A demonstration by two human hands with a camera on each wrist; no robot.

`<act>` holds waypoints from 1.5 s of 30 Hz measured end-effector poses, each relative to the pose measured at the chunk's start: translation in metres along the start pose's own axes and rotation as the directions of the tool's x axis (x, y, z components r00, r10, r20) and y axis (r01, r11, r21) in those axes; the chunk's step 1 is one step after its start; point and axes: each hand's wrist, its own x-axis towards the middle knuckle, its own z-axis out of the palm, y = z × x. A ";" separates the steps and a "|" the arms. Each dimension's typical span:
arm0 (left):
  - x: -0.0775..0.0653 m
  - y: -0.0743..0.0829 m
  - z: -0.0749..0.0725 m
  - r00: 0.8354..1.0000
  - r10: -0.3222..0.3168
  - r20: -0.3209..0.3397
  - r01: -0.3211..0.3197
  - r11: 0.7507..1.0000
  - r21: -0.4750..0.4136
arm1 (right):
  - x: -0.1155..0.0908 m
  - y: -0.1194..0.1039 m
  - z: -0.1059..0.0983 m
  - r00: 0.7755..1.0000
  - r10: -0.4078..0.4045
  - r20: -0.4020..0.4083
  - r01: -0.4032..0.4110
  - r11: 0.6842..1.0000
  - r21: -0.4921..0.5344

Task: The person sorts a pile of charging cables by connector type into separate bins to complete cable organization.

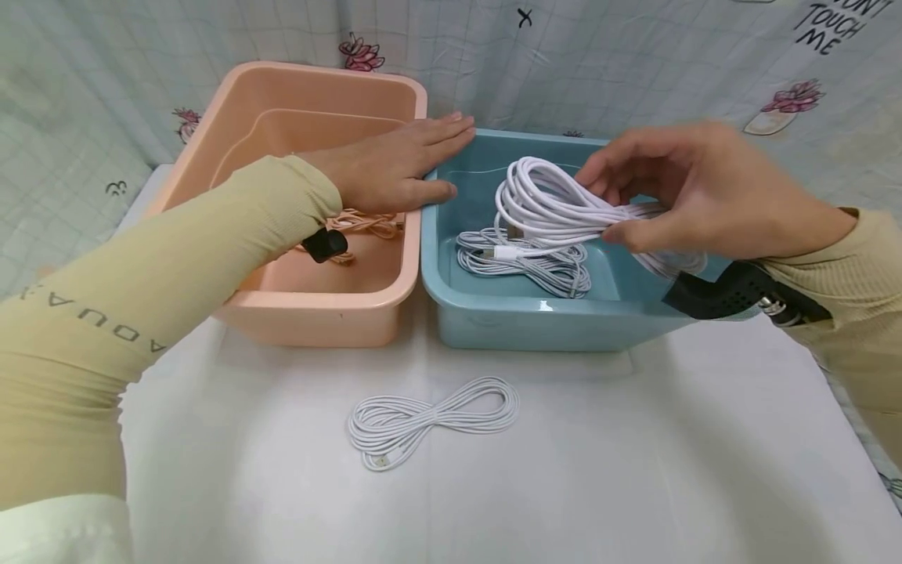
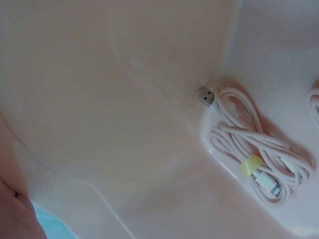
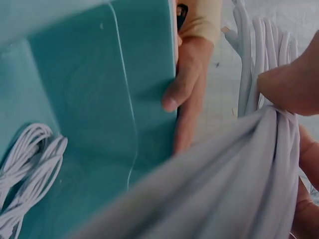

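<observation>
My right hand [image 1: 698, 184] pinches a coiled white cable [image 1: 546, 204] at its middle, between thumb and fingers, over the blue bin [image 1: 521, 301]. Loops stick out on both sides of the grip. Below, inside that bin, lies another bundled white cable [image 1: 564, 276], also visible as a bundle [image 3: 35, 169] in the right wrist view. My left hand [image 1: 402, 164], fingers extended, rests on the adjoining rims of the peach bin [image 1: 317, 300] and the blue one. Peach cables [image 1: 366, 223] lie in the peach bin; the left wrist view shows one cable [image 2: 239, 132] with a yellow tie.
In front of the bins, a white cable [image 1: 391, 423] lies in a figure-eight on the white tabletop [image 1: 564, 470]. The bins stand side by side against a patterned curtain [image 1: 479, 70] at the back.
</observation>
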 end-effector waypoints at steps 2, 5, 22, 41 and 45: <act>0.000 0.001 0.000 1.000 0.003 -0.006 -0.003 1.000 -0.003 | 0.002 0.002 -0.002 1.000 0.020 -0.010 -0.020 0.999 -0.039; 0.000 0.001 0.000 1.000 0.002 -0.014 -0.002 1.000 -0.006 | 0.004 0.008 -0.005 0.999 0.042 -0.030 -0.044 0.997 -0.067; 0.000 0.003 0.001 1.000 -0.026 -0.010 0.026 0.999 -0.034 | 0.021 0.044 -0.008 0.982 0.170 -0.081 -0.177 0.981 -0.086; 0.000 0.003 -0.001 1.000 -0.030 -0.003 0.030 0.999 -0.026 | 0.045 0.064 0.007 0.980 0.199 -0.003 -0.197 0.968 -0.154; -0.001 0.003 -0.001 0.999 -0.039 -0.004 0.039 0.999 -0.025 | 0.050 0.066 0.012 0.979 0.201 0.021 -0.195 0.967 -0.163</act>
